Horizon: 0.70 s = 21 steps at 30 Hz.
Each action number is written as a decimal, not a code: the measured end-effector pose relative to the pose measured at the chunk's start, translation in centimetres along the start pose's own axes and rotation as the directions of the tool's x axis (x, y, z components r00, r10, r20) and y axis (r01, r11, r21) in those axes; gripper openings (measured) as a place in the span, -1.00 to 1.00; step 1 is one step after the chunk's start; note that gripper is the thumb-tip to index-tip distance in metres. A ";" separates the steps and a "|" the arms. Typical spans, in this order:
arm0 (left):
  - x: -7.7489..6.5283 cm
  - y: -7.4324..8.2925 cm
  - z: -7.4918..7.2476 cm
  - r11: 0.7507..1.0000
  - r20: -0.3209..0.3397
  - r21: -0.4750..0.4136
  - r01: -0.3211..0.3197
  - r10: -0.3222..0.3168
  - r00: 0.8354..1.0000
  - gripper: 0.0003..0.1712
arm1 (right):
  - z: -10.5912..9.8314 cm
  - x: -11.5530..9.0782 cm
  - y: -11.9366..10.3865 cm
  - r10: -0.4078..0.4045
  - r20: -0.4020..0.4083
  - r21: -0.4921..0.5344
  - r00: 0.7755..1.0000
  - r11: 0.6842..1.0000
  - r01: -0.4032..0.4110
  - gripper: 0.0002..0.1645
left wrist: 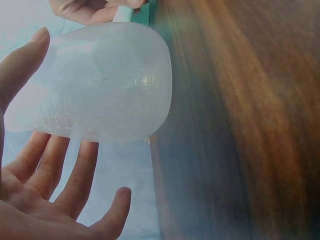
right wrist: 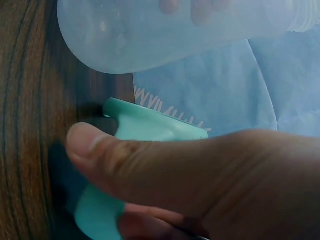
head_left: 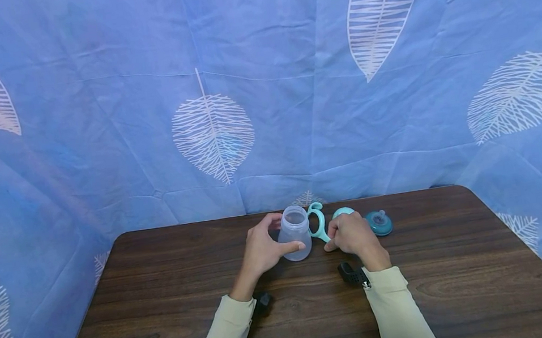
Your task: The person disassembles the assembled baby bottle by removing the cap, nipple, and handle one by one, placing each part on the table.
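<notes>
A translucent baby bottle (head_left: 295,228) with a bare threaded neck stands upright near the table's back edge. My left hand (head_left: 265,247) holds it from the left, thumb across the front and fingers behind. In the left wrist view, fingertips touch the side of the bottle (left wrist: 110,85). Just right of it is a mint-green bottle handle (head_left: 317,221) with a curved loop. My right hand (head_left: 354,234) pinches this handle; in the right wrist view the thumb lies over the mint plastic (right wrist: 150,124), and the other fingers are partly hidden behind it.
A teal collar with a clear nipple (head_left: 379,223) lies right of my right hand. A mint rounded piece (head_left: 342,212) shows behind the right hand, partly covered. The dark wooden table (head_left: 167,319) ends at a blue leaf-patterned cloth (head_left: 285,121).
</notes>
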<state>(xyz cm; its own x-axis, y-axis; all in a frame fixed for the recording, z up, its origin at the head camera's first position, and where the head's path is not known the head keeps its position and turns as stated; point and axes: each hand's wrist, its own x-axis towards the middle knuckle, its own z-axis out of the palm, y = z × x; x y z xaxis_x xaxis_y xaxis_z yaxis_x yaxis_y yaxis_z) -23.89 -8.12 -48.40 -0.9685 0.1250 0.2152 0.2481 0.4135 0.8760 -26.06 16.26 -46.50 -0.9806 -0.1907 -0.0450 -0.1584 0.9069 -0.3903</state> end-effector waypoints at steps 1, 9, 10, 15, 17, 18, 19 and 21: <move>0.0 0.0 0.0 1.000 0.000 -0.001 0.002 -0.002 1.000 -0.13 | 0.0 0.0 0.0 -0.002 0.002 0.000 1.000 1.000 0.002 -0.68; 0.1 0.0 0.0 1.000 0.010 0.003 0.013 -0.013 1.000 -0.12 | -0.2 -0.1 0.0 0.008 0.013 0.020 1.000 1.000 -0.008 -0.75; 0.1 0.0 0.0 1.000 0.012 0.005 0.017 -0.017 1.000 -0.12 | -0.3 -0.1 0.0 0.004 0.012 0.027 1.000 1.000 -0.004 -0.76; 0.2 -0.1 0.1 1.000 0.019 0.007 0.021 -0.021 1.000 -0.12 | -0.7 -0.3 0.2 -0.011 -0.017 0.075 1.000 0.997 0.012 -0.77; 0.2 -0.3 0.1 1.000 0.020 0.005 0.008 -0.008 1.000 -0.11 | -0.9 -0.4 0.3 -0.015 -0.033 0.095 0.999 0.995 0.018 -0.78; 0.1 -0.3 0.1 1.000 0.021 0.002 0.001 -0.002 1.000 -0.10 | -1.0 -0.5 0.4 -0.016 -0.041 0.105 0.999 0.994 0.021 -0.78; 0.1 -0.4 0.1 1.000 0.022 0.002 -0.007 0.007 1.000 -0.09 | -1.1 -0.5 0.4 -0.019 -0.047 0.112 0.999 0.993 0.024 -0.78; 0.1 -0.4 0.1 1.000 0.021 -0.001 -0.027 0.027 0.999 -0.07 | -1.4 -0.6 0.4 -0.035 -0.061 0.123 0.998 0.992 0.042 -0.78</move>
<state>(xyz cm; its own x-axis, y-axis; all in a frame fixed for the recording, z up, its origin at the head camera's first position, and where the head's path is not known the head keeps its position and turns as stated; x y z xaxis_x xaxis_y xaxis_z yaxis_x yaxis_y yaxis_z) -24.09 -8.21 -48.75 -0.9608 0.1548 0.2300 0.2743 0.4090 0.8704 -25.66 17.27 -45.34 -0.9797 -0.1988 0.0250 -0.1843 0.8452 -0.5018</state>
